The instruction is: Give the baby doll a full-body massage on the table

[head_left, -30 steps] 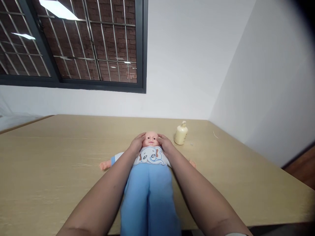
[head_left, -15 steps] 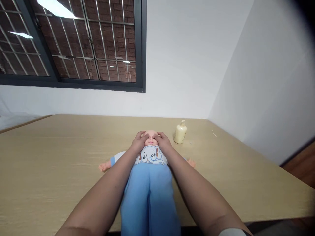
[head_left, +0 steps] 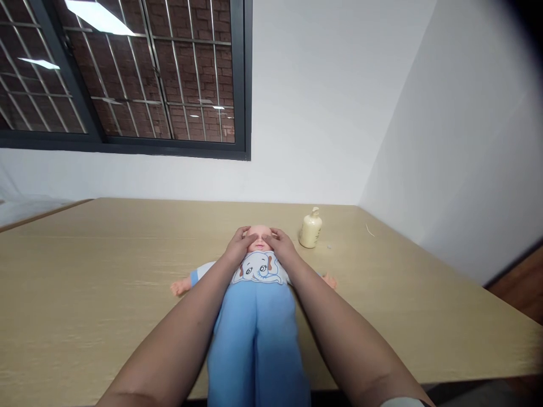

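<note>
A baby doll (head_left: 256, 316) lies face up on the table, in light blue trousers and a white top with an elephant face on the chest. Its arms stretch out to both sides. My left hand (head_left: 240, 245) is wrapped round the left side of the doll's head (head_left: 259, 230), its thumb laid across the face by the eye. On the other side my right hand (head_left: 280, 244) cups the head the same way. Both thumbs cover the doll's eyes, while its mouth shows below them. My forearms pass over the doll's arms and partly hide them.
A cream pump bottle (head_left: 311, 228) stands on the wooden table (head_left: 127, 243), right of the doll's head. Farther right lies a thin pale strand (head_left: 370, 230). Behind the table are a white wall (head_left: 314, 102) and a barred window (head_left: 169, 73).
My thumbs have slid slightly down and inward over the doll's eyes. Both hands stay round the head, and the doll and bottle have kept their places.
</note>
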Available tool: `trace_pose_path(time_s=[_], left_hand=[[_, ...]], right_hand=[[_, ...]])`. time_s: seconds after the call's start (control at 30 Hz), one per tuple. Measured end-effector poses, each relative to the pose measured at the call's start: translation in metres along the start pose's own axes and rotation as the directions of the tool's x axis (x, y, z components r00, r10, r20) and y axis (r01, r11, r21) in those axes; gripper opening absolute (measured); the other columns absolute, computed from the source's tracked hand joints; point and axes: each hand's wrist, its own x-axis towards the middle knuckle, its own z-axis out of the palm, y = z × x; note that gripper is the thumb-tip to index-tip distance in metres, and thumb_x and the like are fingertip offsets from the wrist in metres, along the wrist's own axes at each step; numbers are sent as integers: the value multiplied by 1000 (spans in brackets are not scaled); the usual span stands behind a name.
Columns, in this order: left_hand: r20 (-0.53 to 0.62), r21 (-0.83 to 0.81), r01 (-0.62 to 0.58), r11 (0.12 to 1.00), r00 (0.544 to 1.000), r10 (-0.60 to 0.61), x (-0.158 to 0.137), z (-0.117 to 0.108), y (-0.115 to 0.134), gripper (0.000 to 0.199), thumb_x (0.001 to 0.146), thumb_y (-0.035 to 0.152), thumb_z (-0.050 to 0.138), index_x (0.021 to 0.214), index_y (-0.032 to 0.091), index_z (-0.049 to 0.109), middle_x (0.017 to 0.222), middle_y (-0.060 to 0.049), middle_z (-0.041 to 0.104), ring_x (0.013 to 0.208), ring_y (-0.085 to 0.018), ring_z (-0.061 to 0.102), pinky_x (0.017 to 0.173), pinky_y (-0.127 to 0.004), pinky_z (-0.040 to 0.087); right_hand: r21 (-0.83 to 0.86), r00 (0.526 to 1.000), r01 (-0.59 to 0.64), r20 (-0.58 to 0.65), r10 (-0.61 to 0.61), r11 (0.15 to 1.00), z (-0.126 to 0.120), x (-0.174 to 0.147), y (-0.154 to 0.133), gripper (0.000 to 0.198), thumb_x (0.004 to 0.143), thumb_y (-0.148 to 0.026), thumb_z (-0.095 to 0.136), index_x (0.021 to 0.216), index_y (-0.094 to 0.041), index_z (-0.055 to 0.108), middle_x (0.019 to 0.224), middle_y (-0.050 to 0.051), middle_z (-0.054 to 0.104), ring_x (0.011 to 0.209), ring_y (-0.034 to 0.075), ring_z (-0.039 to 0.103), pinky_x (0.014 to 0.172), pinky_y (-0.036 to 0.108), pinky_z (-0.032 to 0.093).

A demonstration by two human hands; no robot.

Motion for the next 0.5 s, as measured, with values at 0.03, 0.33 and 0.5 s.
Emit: trace_pose_path(time_s=[0.03, 0.33, 0.5], left_hand=[[2, 20, -11, 1000, 1000, 11, -1, 0, 1, 58, 68, 39, 77, 120, 20, 61, 98, -8, 70, 85, -24, 68, 77, -34, 51], [-49, 72, -17, 997, 999, 21, -2, 2, 0, 54, 68, 47, 79, 113, 21, 65, 99, -9, 71, 87, -24, 67, 79, -34, 49], [-12, -67, 12, 998, 1000, -13, 9, -1, -10, 48, 71, 44, 75, 111, 19, 67, 111, -11, 70, 98, -25, 66, 84, -34, 50]], right_hand=[[-16, 1000, 23, -16, -23, 1000, 0, 0, 0, 51, 65, -41, 79, 110, -24, 63, 94, 4, 71, 88, 22, 66, 78, 33, 51], [-110, 996, 31, -83, -40, 993, 0, 5, 6, 43, 69, -45, 75, 106, -25, 65, 88, 3, 71, 80, 21, 66, 72, 32, 51], [111, 1000, -11, -15, 13, 994, -1, 10, 11, 42, 69, -40, 72, 105, -21, 65, 92, 5, 73, 84, 21, 67, 74, 32, 52]])
